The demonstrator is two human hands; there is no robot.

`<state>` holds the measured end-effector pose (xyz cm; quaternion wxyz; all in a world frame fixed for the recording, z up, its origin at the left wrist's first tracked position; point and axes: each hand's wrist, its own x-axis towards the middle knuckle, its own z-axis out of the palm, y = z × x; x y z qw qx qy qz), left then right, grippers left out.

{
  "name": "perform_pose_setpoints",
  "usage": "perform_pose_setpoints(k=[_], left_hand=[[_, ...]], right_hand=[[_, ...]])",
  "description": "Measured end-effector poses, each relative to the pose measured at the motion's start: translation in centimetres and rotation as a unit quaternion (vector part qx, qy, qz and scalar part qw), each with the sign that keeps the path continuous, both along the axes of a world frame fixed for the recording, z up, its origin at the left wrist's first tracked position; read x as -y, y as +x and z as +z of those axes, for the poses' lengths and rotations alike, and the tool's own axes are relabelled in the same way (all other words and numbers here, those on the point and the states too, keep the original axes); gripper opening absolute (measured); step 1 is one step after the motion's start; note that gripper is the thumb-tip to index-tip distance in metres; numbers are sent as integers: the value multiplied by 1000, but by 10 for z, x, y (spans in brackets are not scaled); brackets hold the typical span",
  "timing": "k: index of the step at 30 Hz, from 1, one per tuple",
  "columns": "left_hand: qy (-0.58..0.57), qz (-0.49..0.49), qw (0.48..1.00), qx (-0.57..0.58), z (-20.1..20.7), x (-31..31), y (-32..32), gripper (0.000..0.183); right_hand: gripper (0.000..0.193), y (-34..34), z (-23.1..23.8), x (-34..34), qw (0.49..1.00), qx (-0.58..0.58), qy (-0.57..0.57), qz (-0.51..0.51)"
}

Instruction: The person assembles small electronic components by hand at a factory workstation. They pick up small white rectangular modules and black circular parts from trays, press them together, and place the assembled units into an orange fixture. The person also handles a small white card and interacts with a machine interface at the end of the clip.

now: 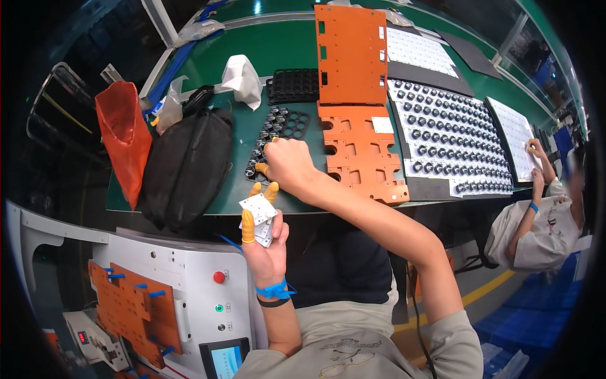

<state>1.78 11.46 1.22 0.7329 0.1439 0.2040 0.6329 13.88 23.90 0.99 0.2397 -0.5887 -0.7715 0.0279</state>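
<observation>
My left hand (265, 240) grips a small stack of white square circuit boards (257, 207) between fingers in yellow finger cots. The boards sit slightly fanned, above the table's near edge. My right hand (289, 163) reaches to the black tray (295, 124), its fingers bent over the row of round black-and-silver parts (257, 153) along the tray's left side. Yellow cots show on its thumb and a finger; what they grip, if anything, is hidden. Right of this hand lies the orange fixture plate (363, 158), with one white board (382, 125) on it.
An orange panel (351, 57) stands behind the fixture. White sheets bearing rows of black round parts (451, 136) lie to the right. At left are a black bag (186, 167) and an orange pouch (123, 142). A machine (189, 278) stands near left. Another person (536, 227) works at far right.
</observation>
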Motion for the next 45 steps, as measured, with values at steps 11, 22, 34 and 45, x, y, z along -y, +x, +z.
perform_pose_setpoints(k=[11, 22, 34, 45], left_hand=[[60, -48, 992, 97, -24, 5, -4, 57], [107, -12, 981, -160, 2, 19, 22, 84], [134, -35, 961, -239, 13, 23, 37, 69], [160, 2, 949, -272, 5, 24, 45, 67]], right_hand=[[20, 38, 61, 48, 960, -278, -45, -4], [34, 78, 58, 128, 902, -365, -66, 221], [36, 84, 50, 136, 939, -223, 152, 215], [31, 91, 58, 152, 927, -342, -2, 155]])
